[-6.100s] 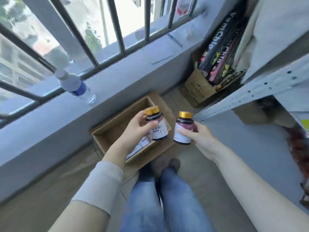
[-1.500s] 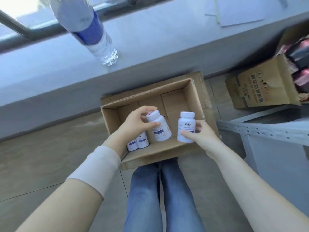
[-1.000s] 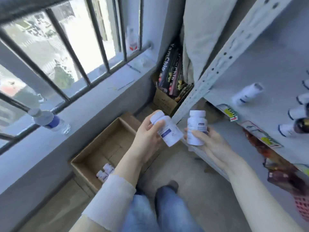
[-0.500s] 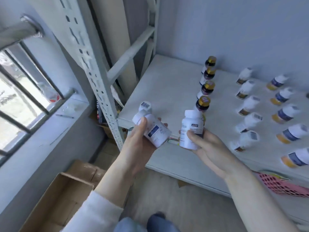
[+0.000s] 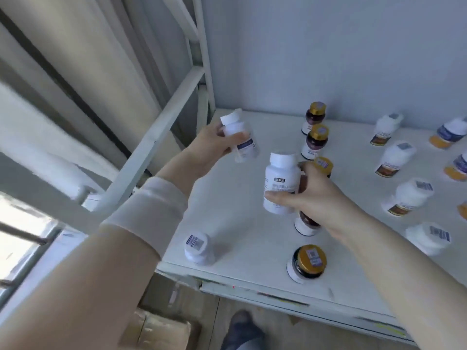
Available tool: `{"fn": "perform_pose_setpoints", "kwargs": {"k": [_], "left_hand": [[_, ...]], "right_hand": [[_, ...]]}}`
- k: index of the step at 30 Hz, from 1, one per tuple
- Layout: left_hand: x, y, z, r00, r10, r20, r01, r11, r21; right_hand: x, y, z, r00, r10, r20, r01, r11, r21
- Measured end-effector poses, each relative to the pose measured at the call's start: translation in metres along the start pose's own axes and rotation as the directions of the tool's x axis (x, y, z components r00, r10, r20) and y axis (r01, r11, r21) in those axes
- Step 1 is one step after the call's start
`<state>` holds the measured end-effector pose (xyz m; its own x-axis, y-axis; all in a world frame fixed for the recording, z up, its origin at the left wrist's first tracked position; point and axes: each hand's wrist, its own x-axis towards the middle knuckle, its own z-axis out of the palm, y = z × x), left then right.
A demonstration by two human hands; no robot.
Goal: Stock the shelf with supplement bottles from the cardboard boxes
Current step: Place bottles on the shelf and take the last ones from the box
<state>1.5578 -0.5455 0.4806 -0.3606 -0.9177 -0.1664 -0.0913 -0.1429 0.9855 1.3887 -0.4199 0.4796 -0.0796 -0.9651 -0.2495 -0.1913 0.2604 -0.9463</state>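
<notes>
My left hand (image 5: pixel 211 147) grips a white supplement bottle (image 5: pixel 240 137), tilted, above the back left part of the white shelf (image 5: pixel 242 238). My right hand (image 5: pixel 318 198) holds a second white bottle (image 5: pixel 280 183) upright over the shelf's middle, in front of a row of dark gold-capped bottles (image 5: pixel 314 141). One white bottle (image 5: pixel 197 247) stands alone near the shelf's front left corner. A gold-capped bottle (image 5: pixel 307 263) stands at the front edge. A corner of a cardboard box (image 5: pixel 156 327) shows on the floor below.
Rows of white-capped bottles (image 5: pixel 404 195) with brown or orange labels fill the shelf's right side. The metal shelf upright and brace (image 5: pixel 161 127) run along the left. A window with bars (image 5: pixel 20 236) is at lower left. My shoe (image 5: pixel 242 327) is on the floor.
Both hands have carried their white bottles up and further in over the shelf. The left hand has moved toward the back left; the view has tilted down onto the shelf.
</notes>
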Motion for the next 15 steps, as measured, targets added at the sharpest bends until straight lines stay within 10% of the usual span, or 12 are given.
{"fn": "perform_pose_setpoints", "kwargs": {"k": [8, 15], "left_hand": [[0.170, -0.023, -0.021, 0.999, 0.015, -0.039, 0.002, 0.914, 0.406], [0.237, -0.030, -0.033, 0.998, 0.061, 0.027, -0.066, 0.898, 0.435]], "right_hand": [[0.154, 0.003, 0.024, 0.975, -0.147, -0.167, 0.089, 0.945, -0.316], [0.237, 0.010, 0.032, 0.976, -0.140, -0.164, 0.086, 0.951, -0.296]]}}
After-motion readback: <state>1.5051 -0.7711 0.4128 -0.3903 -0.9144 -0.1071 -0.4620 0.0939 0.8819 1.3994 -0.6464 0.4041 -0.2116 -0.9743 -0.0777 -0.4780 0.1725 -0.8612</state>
